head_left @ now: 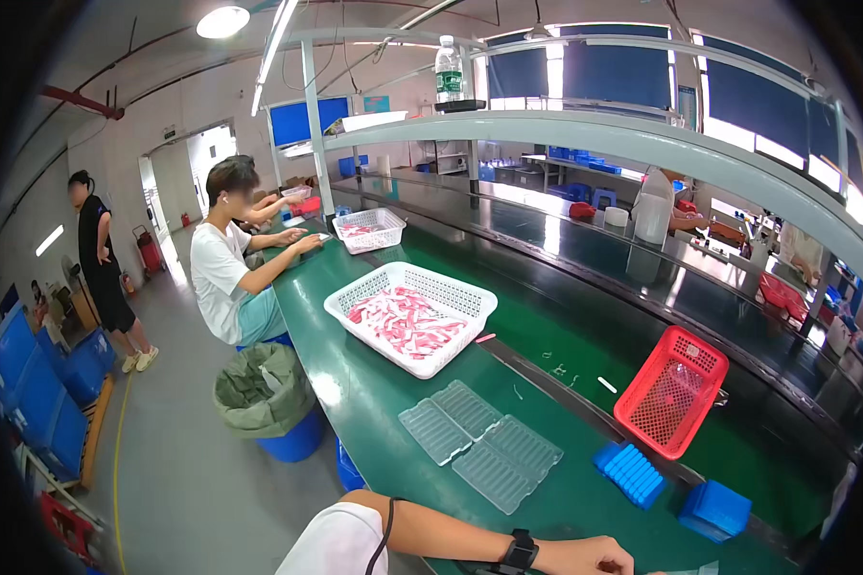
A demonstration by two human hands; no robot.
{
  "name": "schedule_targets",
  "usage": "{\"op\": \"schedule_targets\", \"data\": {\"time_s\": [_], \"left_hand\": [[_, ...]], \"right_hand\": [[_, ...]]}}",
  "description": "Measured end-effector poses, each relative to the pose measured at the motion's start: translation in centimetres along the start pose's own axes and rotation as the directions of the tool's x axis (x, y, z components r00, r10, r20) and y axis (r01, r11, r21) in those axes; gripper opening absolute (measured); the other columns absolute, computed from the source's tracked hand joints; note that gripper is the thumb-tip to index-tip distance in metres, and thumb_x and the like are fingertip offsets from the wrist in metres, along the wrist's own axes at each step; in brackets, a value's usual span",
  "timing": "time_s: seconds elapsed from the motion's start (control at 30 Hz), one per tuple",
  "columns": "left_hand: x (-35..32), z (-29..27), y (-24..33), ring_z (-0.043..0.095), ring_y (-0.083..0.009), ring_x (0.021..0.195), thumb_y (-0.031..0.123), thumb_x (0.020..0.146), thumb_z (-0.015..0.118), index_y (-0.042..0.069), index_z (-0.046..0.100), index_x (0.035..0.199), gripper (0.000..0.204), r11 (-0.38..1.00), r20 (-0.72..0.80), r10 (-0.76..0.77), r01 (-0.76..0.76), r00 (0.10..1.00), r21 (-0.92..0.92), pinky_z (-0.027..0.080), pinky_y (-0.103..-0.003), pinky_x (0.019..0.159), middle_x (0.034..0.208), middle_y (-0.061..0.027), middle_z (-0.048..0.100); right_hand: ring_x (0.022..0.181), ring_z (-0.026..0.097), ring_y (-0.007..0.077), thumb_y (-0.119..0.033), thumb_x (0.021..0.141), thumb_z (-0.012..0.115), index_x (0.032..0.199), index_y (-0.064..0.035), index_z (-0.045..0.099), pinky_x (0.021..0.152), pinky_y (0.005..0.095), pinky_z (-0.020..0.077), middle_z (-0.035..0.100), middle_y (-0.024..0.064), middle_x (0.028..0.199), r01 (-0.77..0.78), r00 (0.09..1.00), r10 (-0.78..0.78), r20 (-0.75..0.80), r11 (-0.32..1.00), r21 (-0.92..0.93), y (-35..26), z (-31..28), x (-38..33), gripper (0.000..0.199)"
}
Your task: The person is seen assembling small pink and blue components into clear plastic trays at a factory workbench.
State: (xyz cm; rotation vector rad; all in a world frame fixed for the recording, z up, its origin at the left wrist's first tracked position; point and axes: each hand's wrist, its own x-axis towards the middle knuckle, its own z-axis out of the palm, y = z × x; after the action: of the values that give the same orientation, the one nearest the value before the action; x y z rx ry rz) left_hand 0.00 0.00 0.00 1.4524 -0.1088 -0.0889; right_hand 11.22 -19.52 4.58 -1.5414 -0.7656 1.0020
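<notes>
While the left hand (585,556) curls at the bottom edge, fingertips cropped, I cannot tell whether it pinches anything; right hand out of frame; clear plastic piece (708,568) shows at lower right, near the left hand; two blue blocks (715,511) sit above, by the dark rail (568,399); judged risk: a careless knuckle could shove one onto the green belt (518,321).

The large white perforated plastic basket (462,299) stands on the green bench top (374,412), with pink-and-white strips (408,323) inside. Before it lie clear ribbed plastic trays (508,462); behind it, a smaller white plastic basket (379,240); right, a red rectangular plastic basket (664,401); left, a round blue bin (292,443).
</notes>
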Motion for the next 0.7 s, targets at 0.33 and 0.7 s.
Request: {"op": "schedule_targets", "data": {"time_s": [0.33,0.7], "left_hand": [[-0.6,1.2,0.3,0.066,-0.0102,0.073,0.016,0.097,0.069,0.0,0.073,0.099,0.017,0.999,0.039,0.024,-0.022,0.999,-0.033,0.053,-0.026,0.067,0.083,-0.0059,0.073],[-0.5,0.7,1.8,0.066,-0.011,0.073,0.013,0.094,0.07,0.001,0.075,0.098,0.014,0.994,0.026,-0.002,-0.001,1.0,0.108,0.052,-0.027,0.067,0.082,-0.0066,0.074]], "right_hand": [[0.057,0.056,0.0051,-0.005,0.089,0.075,0.09,-0.0031,0.068,0.053,0.0192,0.0384,0.062,-0.0027,0.067,-0.043,0.998,0.04,0.046,0.997,0.066,-0.2,0.2,-1.5,0.007],[0.058,0.058,0.0055,0.002,0.087,0.075,0.09,0.0004,0.067,0.054,0.0197,0.0431,0.064,-0.0006,0.069,-0.056,0.995,0.049,0.084,0.995,0.084,-0.1,-0.4,-0.9,0.009]]}}
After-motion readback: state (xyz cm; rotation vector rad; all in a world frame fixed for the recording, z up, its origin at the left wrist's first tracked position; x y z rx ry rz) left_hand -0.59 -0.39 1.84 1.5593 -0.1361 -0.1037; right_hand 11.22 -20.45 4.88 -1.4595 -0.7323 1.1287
